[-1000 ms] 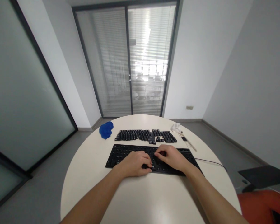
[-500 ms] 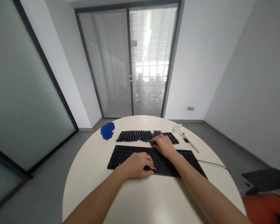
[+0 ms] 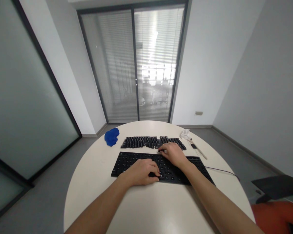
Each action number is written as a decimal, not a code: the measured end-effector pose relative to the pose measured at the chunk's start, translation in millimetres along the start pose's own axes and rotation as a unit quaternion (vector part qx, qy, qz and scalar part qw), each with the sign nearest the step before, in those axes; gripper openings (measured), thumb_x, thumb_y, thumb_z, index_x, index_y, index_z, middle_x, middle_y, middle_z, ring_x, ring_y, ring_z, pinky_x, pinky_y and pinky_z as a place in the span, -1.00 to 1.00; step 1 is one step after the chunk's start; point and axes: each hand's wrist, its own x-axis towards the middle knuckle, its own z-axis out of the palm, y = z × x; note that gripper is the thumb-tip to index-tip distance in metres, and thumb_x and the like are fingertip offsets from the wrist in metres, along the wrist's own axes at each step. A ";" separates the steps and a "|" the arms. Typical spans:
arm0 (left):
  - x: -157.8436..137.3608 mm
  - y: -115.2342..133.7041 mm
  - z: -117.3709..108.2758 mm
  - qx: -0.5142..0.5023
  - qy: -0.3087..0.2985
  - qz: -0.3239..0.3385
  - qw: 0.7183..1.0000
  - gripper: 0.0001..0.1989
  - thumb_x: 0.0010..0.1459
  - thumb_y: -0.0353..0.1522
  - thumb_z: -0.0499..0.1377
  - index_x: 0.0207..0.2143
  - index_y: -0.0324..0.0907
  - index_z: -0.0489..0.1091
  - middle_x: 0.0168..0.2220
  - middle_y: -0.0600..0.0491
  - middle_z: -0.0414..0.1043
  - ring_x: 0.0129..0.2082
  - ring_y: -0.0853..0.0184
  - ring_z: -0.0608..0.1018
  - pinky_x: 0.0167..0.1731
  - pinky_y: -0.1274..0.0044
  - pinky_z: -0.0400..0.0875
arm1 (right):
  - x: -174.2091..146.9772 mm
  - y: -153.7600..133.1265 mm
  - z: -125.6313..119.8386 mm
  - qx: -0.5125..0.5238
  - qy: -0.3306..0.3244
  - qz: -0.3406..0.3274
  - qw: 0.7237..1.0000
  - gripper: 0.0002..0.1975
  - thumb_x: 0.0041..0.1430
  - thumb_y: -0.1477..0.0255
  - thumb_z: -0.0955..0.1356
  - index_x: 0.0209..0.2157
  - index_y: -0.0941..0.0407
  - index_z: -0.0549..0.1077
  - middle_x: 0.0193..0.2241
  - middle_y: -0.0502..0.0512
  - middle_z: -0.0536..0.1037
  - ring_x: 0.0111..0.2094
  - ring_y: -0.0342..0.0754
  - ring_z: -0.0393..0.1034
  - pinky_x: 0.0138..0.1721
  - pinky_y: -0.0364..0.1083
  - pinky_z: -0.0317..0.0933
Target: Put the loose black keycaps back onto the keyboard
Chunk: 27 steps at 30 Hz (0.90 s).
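A black keyboard (image 3: 127, 160) lies across the table with most of its keycaps off, bare switch positions showing. Over its near edge my left hand (image 3: 144, 171) is curled, fingers on top and thumb along the front, gripping it. Beyond the keyboard, loose black keycaps (image 3: 139, 142) stand in rows on the table. My right hand (image 3: 172, 152) reaches across the keyboard to the near side of these rows. Its thumb and fingers are pinched on a small black keycap (image 3: 161, 150), partly hidden by the fingertips.
A blue pliable lump (image 3: 111, 137) lies at the far left of the round white table (image 3: 92, 188). Crumpled white tissue (image 3: 185, 134) and a slender brush-like stick (image 3: 199, 151) lie at the far right. A cable (image 3: 223, 170) runs off the right edge, near an orange and black chair (image 3: 274, 214).
My right hand has shifted very slightly at the keycap rows. My left hand stays on the keyboard's near edge. The view has moved a little.
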 end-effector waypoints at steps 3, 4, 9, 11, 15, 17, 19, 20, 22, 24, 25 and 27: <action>0.6 0.7 -0.6 -0.002 -0.002 -0.003 1.000 -0.89 0.19 -0.33 0.29 -0.23 -0.12 0.56 -0.16 0.05 0.58 -0.12 0.27 0.57 -0.08 0.50 0.40 | -16.3 -0.5 -14.1 0.132 -0.012 0.051 0.990 -0.82 0.17 0.45 0.39 -0.22 0.07 0.64 -0.18 0.09 0.67 -0.11 0.07 0.52 -0.01 -0.03 0.25; 0.7 1.1 -0.7 -0.001 -0.004 -0.004 1.000 -0.89 0.19 -0.33 0.29 -0.22 -0.12 0.56 -0.16 0.05 0.58 -0.11 0.26 0.56 -0.08 0.49 0.41 | -22.7 -1.3 -19.2 0.185 -0.034 0.052 0.981 -0.83 0.15 0.41 0.41 -0.22 0.07 0.65 -0.20 0.07 0.68 -0.13 0.05 0.53 -0.03 -0.04 0.27; 1.2 3.7 0.0 0.014 -0.004 -0.009 1.000 -0.87 0.17 -0.34 0.28 -0.21 -0.12 0.54 -0.18 0.05 0.56 -0.13 0.26 0.55 -0.11 0.49 0.41 | -50.3 -4.9 -38.0 0.314 -0.188 0.020 0.930 -0.80 0.08 0.30 0.45 -0.28 0.07 0.67 -0.30 0.03 0.68 -0.26 0.02 0.53 -0.18 -0.10 0.31; 1.2 4.9 0.4 0.022 -0.003 -0.009 1.000 -0.87 0.17 -0.35 0.27 -0.21 -0.12 0.53 -0.19 0.05 0.55 -0.14 0.26 0.55 -0.12 0.50 0.40 | -54.6 -4.6 -39.3 0.311 -0.218 0.014 0.925 -0.80 0.05 0.31 0.46 -0.30 0.08 0.68 -0.32 0.04 0.68 -0.30 0.01 0.51 -0.23 -0.11 0.30; 1.5 6.8 0.8 0.037 -0.003 -0.009 0.999 -0.89 0.18 -0.34 0.26 -0.22 -0.13 0.51 -0.20 0.05 0.54 -0.16 0.26 0.53 -0.14 0.50 0.39 | -54.3 -1.7 -35.7 0.301 -0.214 -0.005 0.929 -0.82 0.03 0.33 0.47 -0.33 0.10 0.68 -0.33 0.07 0.67 -0.30 0.00 0.50 -0.22 -0.11 0.30; 1.5 6.9 0.9 0.040 -0.004 -0.009 0.999 -0.89 0.18 -0.34 0.26 -0.22 -0.13 0.50 -0.20 0.06 0.54 -0.17 0.27 0.53 -0.14 0.50 0.39 | -53.7 -0.5 -34.3 0.298 -0.211 -0.009 0.931 -0.83 0.04 0.35 0.46 -0.33 0.10 0.68 -0.33 0.07 0.67 -0.29 0.00 0.50 -0.20 -0.11 0.30; 1.4 6.7 1.0 0.044 -0.004 -0.009 0.999 -0.89 0.17 -0.34 0.26 -0.23 -0.12 0.49 -0.20 0.06 0.53 -0.17 0.27 0.52 -0.14 0.51 0.38 | -54.0 -0.4 -34.1 0.297 -0.208 -0.009 0.932 -0.84 0.04 0.38 0.45 -0.33 0.10 0.67 -0.33 0.06 0.67 -0.29 0.00 0.50 -0.20 -0.11 0.30; 1.3 6.6 1.0 0.047 -0.004 -0.009 0.999 -0.89 0.17 -0.34 0.26 -0.23 -0.12 0.49 -0.20 0.07 0.53 -0.17 0.27 0.52 -0.15 0.51 0.38 | -54.3 -1.0 -34.5 0.295 -0.205 -0.009 0.933 -0.84 0.03 0.39 0.45 -0.33 0.10 0.67 -0.33 0.06 0.67 -0.29 0.00 0.50 -0.21 -0.12 0.31; 1.1 6.5 1.1 0.053 -0.003 -0.009 0.999 -0.90 0.17 -0.34 0.26 -0.23 -0.12 0.48 -0.21 0.07 0.53 -0.18 0.27 0.52 -0.17 0.51 0.38 | -54.9 -3.1 -35.7 0.289 -0.198 -0.010 0.937 -0.86 0.02 0.41 0.44 -0.36 0.11 0.66 -0.34 0.06 0.66 -0.29 -0.01 0.50 -0.22 -0.12 0.30; 0.9 7.0 1.2 0.059 -0.003 -0.007 0.998 -0.90 0.17 -0.34 0.26 -0.24 -0.13 0.48 -0.22 0.07 0.52 -0.19 0.28 0.52 -0.19 0.51 0.37 | -55.3 -5.9 -36.9 0.278 -0.194 -0.010 0.941 -0.87 0.00 0.43 0.43 -0.38 0.11 0.65 -0.35 0.05 0.66 -0.29 -0.01 0.50 -0.23 -0.13 0.30; 0.7 7.4 1.2 0.061 -0.002 -0.006 0.998 -0.90 0.18 -0.34 0.25 -0.24 -0.13 0.48 -0.22 0.07 0.52 -0.19 0.28 0.52 -0.19 0.51 0.37 | -55.3 -7.3 -37.3 0.272 -0.192 -0.009 0.943 -0.88 0.00 0.44 0.43 -0.39 0.11 0.64 -0.36 0.05 0.66 -0.29 -0.01 0.49 -0.24 -0.13 0.30; 0.5 8.2 1.3 0.066 -0.001 -0.003 0.998 -0.90 0.20 -0.32 0.24 -0.24 -0.13 0.47 -0.23 0.07 0.52 -0.20 0.28 0.52 -0.21 0.51 0.37 | -55.2 -9.6 -37.3 0.264 -0.189 -0.007 0.946 -0.89 -0.01 0.45 0.43 -0.40 0.11 0.63 -0.37 0.05 0.65 -0.30 -0.01 0.49 -0.25 -0.13 0.29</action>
